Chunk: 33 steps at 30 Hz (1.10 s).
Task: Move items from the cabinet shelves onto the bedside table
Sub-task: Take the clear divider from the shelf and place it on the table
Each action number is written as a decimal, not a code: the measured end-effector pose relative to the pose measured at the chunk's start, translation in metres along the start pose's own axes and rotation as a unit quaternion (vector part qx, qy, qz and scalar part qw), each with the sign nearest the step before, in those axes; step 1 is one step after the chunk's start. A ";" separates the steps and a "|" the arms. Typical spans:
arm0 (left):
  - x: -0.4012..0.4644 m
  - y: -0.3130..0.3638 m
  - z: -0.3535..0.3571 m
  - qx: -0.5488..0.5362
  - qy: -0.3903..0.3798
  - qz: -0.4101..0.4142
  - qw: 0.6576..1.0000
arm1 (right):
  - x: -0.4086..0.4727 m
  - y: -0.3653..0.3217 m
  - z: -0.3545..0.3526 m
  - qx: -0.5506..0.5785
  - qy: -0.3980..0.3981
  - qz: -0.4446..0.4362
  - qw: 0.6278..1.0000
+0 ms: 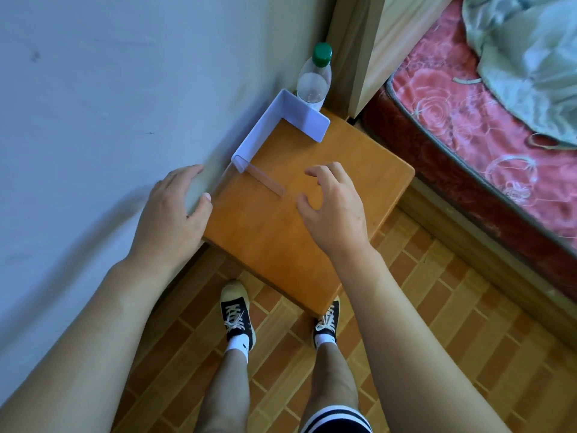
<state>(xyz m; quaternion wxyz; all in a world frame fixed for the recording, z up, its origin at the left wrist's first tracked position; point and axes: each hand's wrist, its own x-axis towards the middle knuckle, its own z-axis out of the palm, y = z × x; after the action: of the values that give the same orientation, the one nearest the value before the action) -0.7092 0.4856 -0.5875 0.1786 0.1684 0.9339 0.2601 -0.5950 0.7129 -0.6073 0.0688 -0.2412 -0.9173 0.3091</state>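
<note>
The wooden bedside table (pixel 281 242) stands against the wall, seen from above. On its far left corner stands a white L-shaped plastic organiser (pixel 274 120) with a clear front strip (pixel 267 184). Behind it rises a clear plastic bottle (pixel 313 82) with a green cap. My left hand (pixel 175 210) hovers at the table's left edge beside the wall, fingers spread and holding nothing. Over the table's middle my right hand (pixel 334 204) hangs with its fingers curled apart, empty, just right of the clear strip.
A bed with a red floral mattress (pixel 487 157) and a crumpled green sheet (pixel 530 57) lies to the right. Its wooden headboard (pixel 374 48) stands behind the table. My feet in black sneakers (pixel 235 314) rest on brick-patterned flooring. The wall (pixel 93 104) is on the left.
</note>
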 end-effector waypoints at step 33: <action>-0.095 0.314 -0.161 -0.074 0.173 0.214 0.959 | -0.044 -0.077 -0.374 -0.008 0.135 -0.012 0.991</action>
<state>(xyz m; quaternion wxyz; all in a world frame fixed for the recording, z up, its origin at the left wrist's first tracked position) -0.6240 0.6324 -0.2636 -0.0334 0.3028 0.8707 0.3861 -0.4845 0.8381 -0.2611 0.1937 -0.2701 -0.9051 0.2652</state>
